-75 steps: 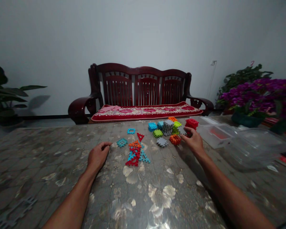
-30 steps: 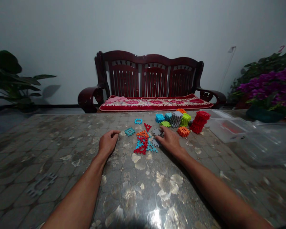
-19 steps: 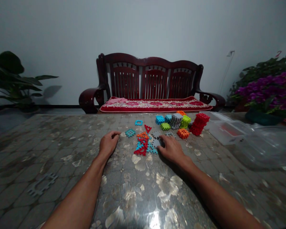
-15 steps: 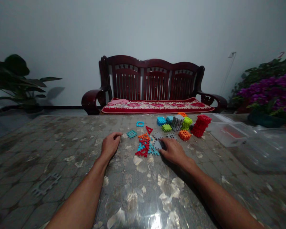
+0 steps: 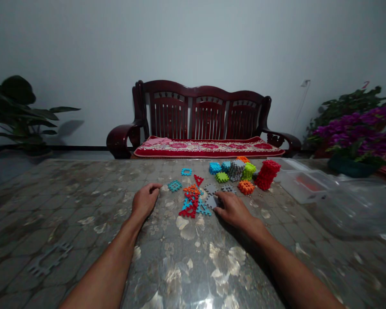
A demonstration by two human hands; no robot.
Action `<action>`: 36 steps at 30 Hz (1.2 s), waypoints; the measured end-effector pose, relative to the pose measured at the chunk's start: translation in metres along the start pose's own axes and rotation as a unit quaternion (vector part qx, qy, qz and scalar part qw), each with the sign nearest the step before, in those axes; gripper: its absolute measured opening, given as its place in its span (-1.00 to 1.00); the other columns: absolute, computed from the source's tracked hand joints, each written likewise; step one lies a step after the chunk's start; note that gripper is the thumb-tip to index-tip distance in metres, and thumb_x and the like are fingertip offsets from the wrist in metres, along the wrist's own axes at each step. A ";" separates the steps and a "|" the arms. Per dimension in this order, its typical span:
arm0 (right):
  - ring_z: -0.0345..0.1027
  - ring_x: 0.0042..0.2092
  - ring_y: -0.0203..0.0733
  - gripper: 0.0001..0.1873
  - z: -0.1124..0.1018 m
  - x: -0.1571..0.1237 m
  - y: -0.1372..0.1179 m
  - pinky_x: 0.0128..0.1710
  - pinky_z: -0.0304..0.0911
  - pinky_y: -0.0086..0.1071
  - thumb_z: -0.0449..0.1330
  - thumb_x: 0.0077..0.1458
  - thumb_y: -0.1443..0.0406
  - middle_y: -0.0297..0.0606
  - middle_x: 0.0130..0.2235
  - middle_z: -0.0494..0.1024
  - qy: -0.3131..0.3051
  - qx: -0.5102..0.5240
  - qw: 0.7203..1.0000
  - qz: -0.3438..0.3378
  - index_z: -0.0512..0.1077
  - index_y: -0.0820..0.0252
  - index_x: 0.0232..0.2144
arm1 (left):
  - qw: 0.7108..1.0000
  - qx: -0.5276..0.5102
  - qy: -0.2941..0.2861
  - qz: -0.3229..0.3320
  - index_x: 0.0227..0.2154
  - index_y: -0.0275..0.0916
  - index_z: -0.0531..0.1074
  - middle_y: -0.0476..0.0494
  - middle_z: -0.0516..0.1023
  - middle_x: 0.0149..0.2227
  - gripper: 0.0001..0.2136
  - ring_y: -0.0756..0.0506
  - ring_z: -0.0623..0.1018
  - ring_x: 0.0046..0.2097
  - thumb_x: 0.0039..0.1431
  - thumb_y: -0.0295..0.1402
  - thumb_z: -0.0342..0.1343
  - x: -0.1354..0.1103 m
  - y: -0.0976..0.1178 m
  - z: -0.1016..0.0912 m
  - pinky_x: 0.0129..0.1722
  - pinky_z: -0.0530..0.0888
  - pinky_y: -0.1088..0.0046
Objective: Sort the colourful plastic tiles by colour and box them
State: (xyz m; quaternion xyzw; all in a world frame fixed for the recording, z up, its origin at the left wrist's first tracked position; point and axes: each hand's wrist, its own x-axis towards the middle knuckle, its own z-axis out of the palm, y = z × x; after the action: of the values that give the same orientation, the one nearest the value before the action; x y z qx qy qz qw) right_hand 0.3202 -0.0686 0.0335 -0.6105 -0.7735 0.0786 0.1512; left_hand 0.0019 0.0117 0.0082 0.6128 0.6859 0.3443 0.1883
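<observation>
My left hand (image 5: 144,199) rests on the table, fingers loosely stretched and holding nothing, to the left of a teal lattice tile (image 5: 174,185). My right hand (image 5: 234,209) has its thumb and forefinger at the right edge of a grey toothed plastic tile (image 5: 211,202). This tile lies beside a cluster of flat interlocking pieces: an orange piece (image 5: 191,189), a red piece (image 5: 190,210) and a light-blue triangle (image 5: 203,207). Another grey tile (image 5: 210,189) lies just behind. A red triangle (image 5: 198,180) and a blue frame piece (image 5: 186,171) lie farther back.
Stacks of tiles stand at the back right, among them a red stack (image 5: 267,175), a grey stack (image 5: 236,170) and an orange stack (image 5: 246,187). Clear plastic boxes (image 5: 309,189) are on the right. A grey frame piece (image 5: 50,259) lies front left. A wooden bench (image 5: 206,92) stands beyond.
The view has tilted slightly up and to the right, so everything sits a little lower and further left. My hands stay in nearly the same places among the pieces.
</observation>
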 end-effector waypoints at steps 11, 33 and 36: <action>0.52 -0.08 -0.06 -0.56 -0.083 0.051 0.042 -0.10 0.34 -0.28 0.26 0.09 0.09 -0.23 -0.08 0.65 0.248 -0.006 0.957 0.153 0.48 0.09 0.00 | 1.000 0.009 0.002 -0.004 -0.20 -0.15 0.61 -0.05 0.70 -0.21 -0.72 -0.12 0.62 -0.18 0.13 -0.33 0.02 0.000 0.001 -0.001 -0.23 0.44 0.49; 0.47 -0.05 -0.08 -0.70 -0.067 0.052 0.029 -0.08 0.27 -0.32 0.13 0.21 0.20 -0.21 -0.07 0.63 0.184 -0.076 0.974 0.108 0.52 0.09 -0.05 | 1.000 0.007 0.004 -0.006 -0.18 -0.14 0.61 -0.05 0.70 -0.21 -0.72 -0.12 0.63 -0.18 0.15 -0.33 0.02 -0.001 0.000 -0.001 -0.20 0.45 0.47; 0.46 -0.01 -0.07 -0.70 -0.028 0.043 0.006 -0.05 0.26 -0.32 0.16 0.18 0.22 -0.18 -0.03 0.62 0.092 -0.046 0.993 0.060 0.53 0.10 -0.06 | 1.000 0.009 0.000 -0.005 -0.16 -0.16 0.60 -0.06 0.70 -0.18 -0.72 -0.12 0.62 -0.16 0.16 -0.35 0.02 -0.002 0.001 -0.001 -0.18 0.45 0.46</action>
State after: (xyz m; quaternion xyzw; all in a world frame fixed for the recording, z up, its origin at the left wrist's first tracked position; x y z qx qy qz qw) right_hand 0.3257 -0.0278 0.0644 -0.6671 -0.7207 -0.0047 0.1885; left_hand 0.0024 0.0093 0.0095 0.6108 0.6922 0.3373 0.1842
